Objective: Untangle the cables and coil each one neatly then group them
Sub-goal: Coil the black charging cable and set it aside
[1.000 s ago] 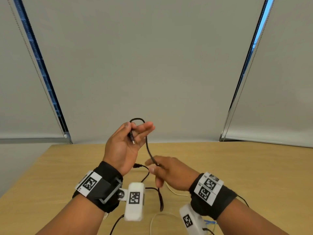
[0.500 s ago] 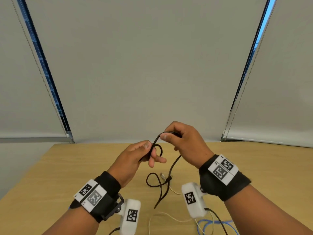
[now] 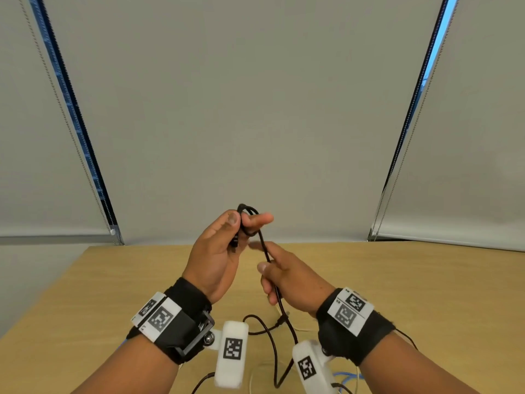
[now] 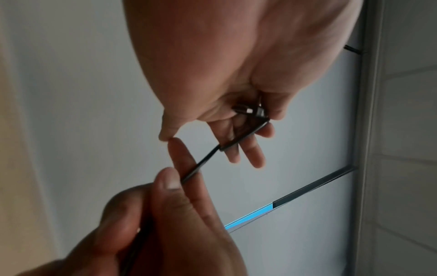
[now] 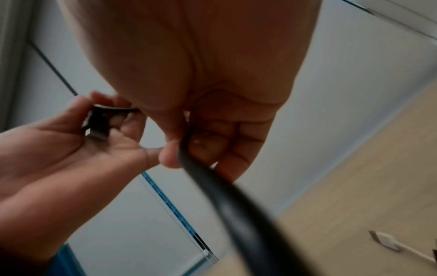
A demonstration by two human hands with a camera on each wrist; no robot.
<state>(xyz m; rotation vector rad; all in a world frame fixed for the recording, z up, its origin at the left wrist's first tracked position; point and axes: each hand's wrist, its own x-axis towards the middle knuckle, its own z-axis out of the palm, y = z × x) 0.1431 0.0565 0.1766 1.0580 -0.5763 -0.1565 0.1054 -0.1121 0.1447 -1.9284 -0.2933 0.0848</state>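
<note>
- Since half a second ago the right hand has gone down from the top of the loop and now sits lower, just above the table, while the left hand has risen and carries the small coil
- The left hand pinches the coiled end of the black cable between thumb and forefinger, palm turned inward, the other fingers spread loosely; the plug lies against its palm in the left wrist view
- The right hand is curled round the same cable lower down, thumb pressing it against the fingers; the cable runs tight between both hands
- Below the right hand the cable hangs to the table and makes a loose loop between the two wrist cameras
- The far edge of the table lies just behind the hands; to the left and right the wood is bare and wide
- A white cable with a flat plug lies on the table near the right wrist; a blue cable shows only a little, mostly hidden under the right wrist
- The lower end of the black cable is cut off by the picture edge, and in the right wrist view it is blurred
</note>
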